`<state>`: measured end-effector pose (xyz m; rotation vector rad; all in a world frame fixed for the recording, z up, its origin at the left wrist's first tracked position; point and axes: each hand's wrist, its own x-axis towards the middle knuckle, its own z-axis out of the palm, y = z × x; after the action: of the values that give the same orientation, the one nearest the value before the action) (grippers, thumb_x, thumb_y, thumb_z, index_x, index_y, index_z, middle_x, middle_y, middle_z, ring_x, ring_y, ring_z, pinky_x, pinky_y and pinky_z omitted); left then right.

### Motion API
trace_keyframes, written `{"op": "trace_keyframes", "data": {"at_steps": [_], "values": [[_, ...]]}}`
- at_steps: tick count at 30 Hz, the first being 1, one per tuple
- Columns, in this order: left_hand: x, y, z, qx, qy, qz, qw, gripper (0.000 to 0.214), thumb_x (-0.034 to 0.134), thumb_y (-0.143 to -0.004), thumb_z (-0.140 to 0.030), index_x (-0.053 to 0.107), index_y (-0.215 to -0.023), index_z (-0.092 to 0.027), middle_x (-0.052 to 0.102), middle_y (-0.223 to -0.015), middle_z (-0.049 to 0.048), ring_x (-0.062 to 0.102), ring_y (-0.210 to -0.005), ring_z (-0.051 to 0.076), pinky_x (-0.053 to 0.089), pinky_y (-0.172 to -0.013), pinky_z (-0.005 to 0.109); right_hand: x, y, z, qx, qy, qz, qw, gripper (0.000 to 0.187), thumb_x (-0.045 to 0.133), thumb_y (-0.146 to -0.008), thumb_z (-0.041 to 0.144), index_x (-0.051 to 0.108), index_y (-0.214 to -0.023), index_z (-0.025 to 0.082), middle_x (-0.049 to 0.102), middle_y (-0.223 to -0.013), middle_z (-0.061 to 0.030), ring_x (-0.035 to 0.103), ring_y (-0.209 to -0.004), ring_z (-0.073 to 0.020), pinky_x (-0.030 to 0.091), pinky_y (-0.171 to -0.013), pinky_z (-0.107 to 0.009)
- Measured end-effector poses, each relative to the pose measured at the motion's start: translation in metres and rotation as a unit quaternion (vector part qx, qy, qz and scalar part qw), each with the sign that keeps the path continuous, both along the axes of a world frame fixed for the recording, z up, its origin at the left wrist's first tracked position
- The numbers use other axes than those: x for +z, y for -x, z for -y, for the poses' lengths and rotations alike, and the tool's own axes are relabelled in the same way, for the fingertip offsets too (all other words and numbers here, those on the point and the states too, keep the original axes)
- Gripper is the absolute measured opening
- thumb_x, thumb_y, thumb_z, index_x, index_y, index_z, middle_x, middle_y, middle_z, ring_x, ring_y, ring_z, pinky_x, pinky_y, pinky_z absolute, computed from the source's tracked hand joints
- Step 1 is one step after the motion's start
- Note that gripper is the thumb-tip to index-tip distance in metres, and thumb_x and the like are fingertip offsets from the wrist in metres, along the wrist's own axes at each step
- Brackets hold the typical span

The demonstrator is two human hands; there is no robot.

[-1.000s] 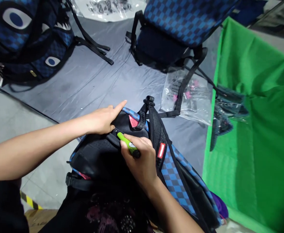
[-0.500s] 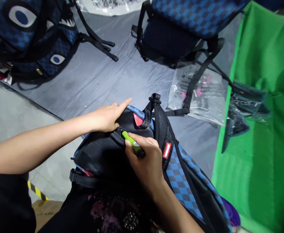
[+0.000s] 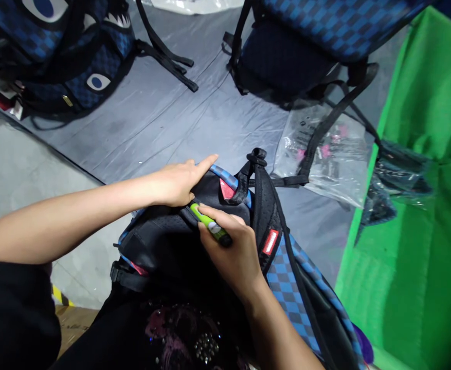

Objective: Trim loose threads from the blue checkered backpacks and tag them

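A black and blue-checked backpack point(image 3: 294, 288) lies in front of me with its black padded back side point(image 3: 163, 241) up. My left hand point(image 3: 182, 182) grips the backpack near its upper edge, index finger stretched along the blue-checked trim and thumb pressed on the black fabric. In my right hand point(image 3: 233, 239) is a short lime-green pen-shaped tool point(image 3: 206, 220) with a dark end. Its tip meets the black fabric beside my left thumb; what exactly it touches is too small to tell. A shoulder strap with a red label point(image 3: 270, 242) runs just right of my right hand.
On the grey-covered table point(image 3: 132, 123) stand a backpack with eye patches point(image 3: 94, 85) at left and another blue-checked backpack point(image 3: 337, 31) at the back. A clear plastic bag point(image 3: 325, 159) lies beside a green fabric bin point(image 3: 414, 267), with wrapped dark items point(image 3: 379, 200) at its edge.
The view has shifted slightly. The green tool's tip has moved closer to my left thumb, its dark point now hidden against the fabric. My left hand keeps its hold.
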<state>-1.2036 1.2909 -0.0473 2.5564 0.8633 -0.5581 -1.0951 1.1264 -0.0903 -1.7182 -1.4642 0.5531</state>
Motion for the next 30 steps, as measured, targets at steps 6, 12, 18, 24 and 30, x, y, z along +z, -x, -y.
{"op": "trace_keyframes", "data": {"at_steps": [6, 12, 18, 24, 30], "values": [[-0.0025, 0.0006, -0.0003, 0.006, 0.003, 0.0, 1.0, 0.099, 0.058, -0.085, -0.025, -0.01, -0.157, -0.028, 0.052, -0.135, 0.0146, 0.061, -0.112, 0.027, 0.048, -0.087, 0.033, -0.0012, -0.0091, 0.0056, 0.009, 0.013, 0.007, 1.0, 0.03, 0.061, -0.085, 0.018, 0.072, -0.113, 0.024, 0.075, -0.114, -0.0037, 0.071, -0.105, -0.0225, 0.054, -0.093, -0.039], [-0.0021, 0.0007, -0.0002, 0.008, 0.001, 0.007, 1.0, 0.097, 0.057, -0.085, -0.025, -0.008, -0.158, -0.027, 0.052, -0.135, 0.015, 0.061, -0.115, 0.028, 0.048, -0.088, 0.033, -0.0053, -0.0014, 0.0053, -0.005, 0.001, 0.013, 1.0, 0.027, 0.062, -0.087, 0.021, 0.072, -0.112, 0.024, 0.076, -0.111, -0.0027, 0.072, -0.102, -0.0216, 0.053, -0.091, -0.038], [-0.0021, 0.0008, 0.0002, 0.007, -0.006, 0.008, 1.0, 0.098, 0.058, -0.085, -0.024, -0.008, -0.158, -0.027, 0.052, -0.135, 0.0145, 0.061, -0.117, 0.029, 0.048, -0.09, 0.033, -0.0033, 0.0003, 0.0041, -0.008, -0.002, 0.022, 1.0, 0.025, 0.062, -0.088, 0.023, 0.073, -0.11, 0.023, 0.077, -0.108, -0.0035, 0.073, -0.098, -0.0216, 0.053, -0.088, -0.038], [-0.0035, 0.0019, 0.0002, 0.005, 0.0, 0.012, 1.0, 0.098, 0.057, -0.085, -0.024, -0.007, -0.158, -0.028, 0.052, -0.136, 0.0148, 0.061, -0.116, 0.029, 0.048, -0.088, 0.033, -0.0008, 0.0002, -0.0002, 0.002, -0.004, 0.01, 1.0, 0.025, 0.062, -0.089, 0.023, 0.073, -0.112, 0.025, 0.076, -0.11, -0.0025, 0.072, -0.1, -0.021, 0.053, -0.089, -0.037], [-0.0034, 0.0007, 0.0013, 0.011, 0.004, 0.014, 1.0, 0.097, 0.057, -0.085, -0.024, -0.005, -0.158, -0.026, 0.052, -0.136, 0.0157, 0.061, -0.116, 0.029, 0.048, -0.089, 0.034, 0.0005, -0.0021, 0.0008, -0.01, -0.004, 0.063, 0.998, 0.025, 0.061, -0.087, 0.022, 0.073, -0.109, 0.023, 0.077, -0.106, -0.0043, 0.074, -0.094, -0.0225, 0.054, -0.085, -0.039]]}}
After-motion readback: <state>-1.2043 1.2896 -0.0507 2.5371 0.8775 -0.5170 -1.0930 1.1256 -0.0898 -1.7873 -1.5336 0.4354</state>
